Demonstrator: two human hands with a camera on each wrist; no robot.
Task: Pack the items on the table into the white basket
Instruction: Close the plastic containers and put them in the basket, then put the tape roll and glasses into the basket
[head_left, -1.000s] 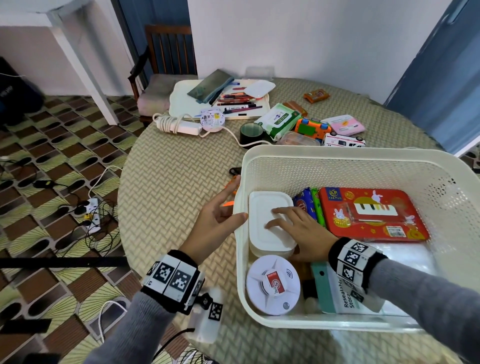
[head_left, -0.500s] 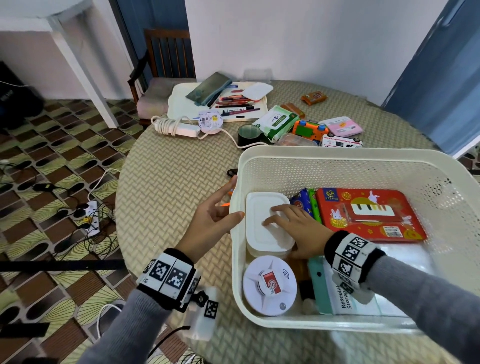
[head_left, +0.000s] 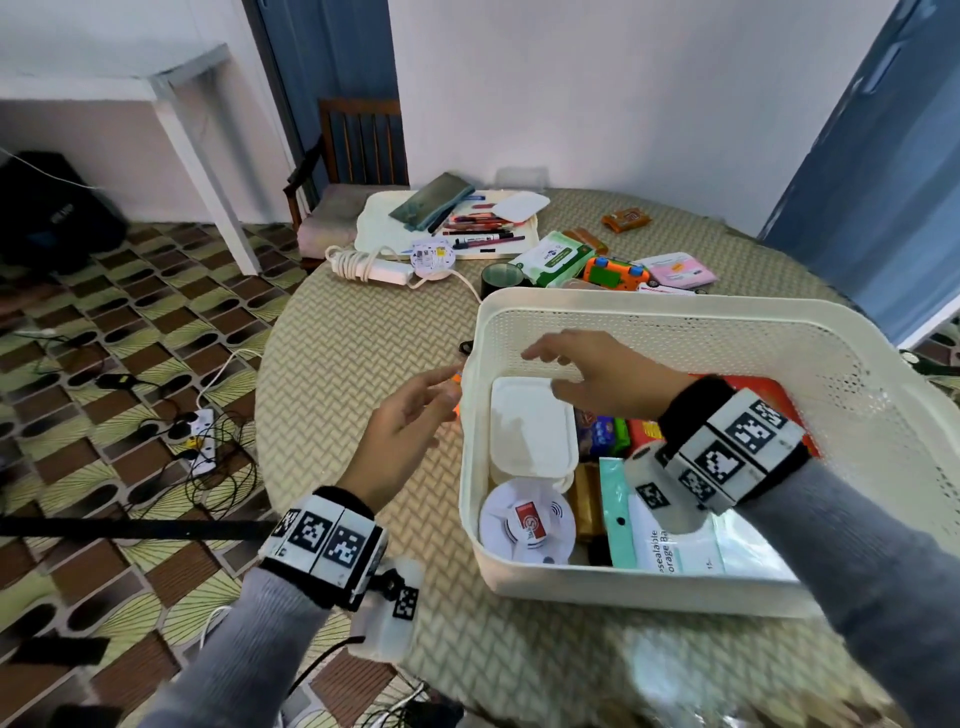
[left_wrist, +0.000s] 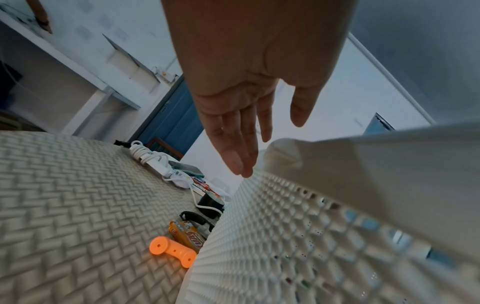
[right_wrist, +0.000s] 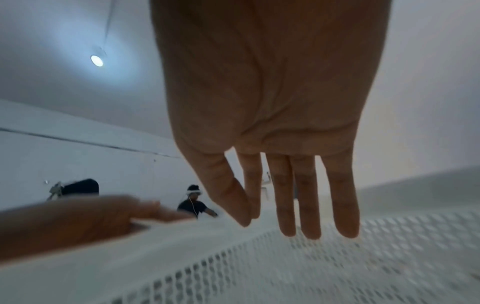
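The white basket (head_left: 727, 312) fills the right half of the round table. Inside lie a white lidded box (head_left: 530, 431), a round white smoke alarm (head_left: 527, 522), snack packs (head_left: 608, 434), a red tin (head_left: 769, 387) and a resealable bag pack (head_left: 670, 545). My right hand (head_left: 561, 364) hovers open above the white box, fingers spread, holding nothing. My left hand (head_left: 431, 395) is open just outside the basket's left wall, empty. Below it on the table lie an orange toy handle (left_wrist: 172, 251) and a snack packet (left_wrist: 187, 234).
Behind the basket lie a black tape roll (head_left: 501, 278), wet wipes (head_left: 553, 257), an orange toy (head_left: 615, 273), a pink pack (head_left: 678, 270), a white power strip with cable (head_left: 374, 267) and a tray of pens (head_left: 467, 234). A chair (head_left: 358, 171) stands beyond the table.
My right hand has lifted off the white box and moved up and away from me. My left hand has risen off the table beside the basket.
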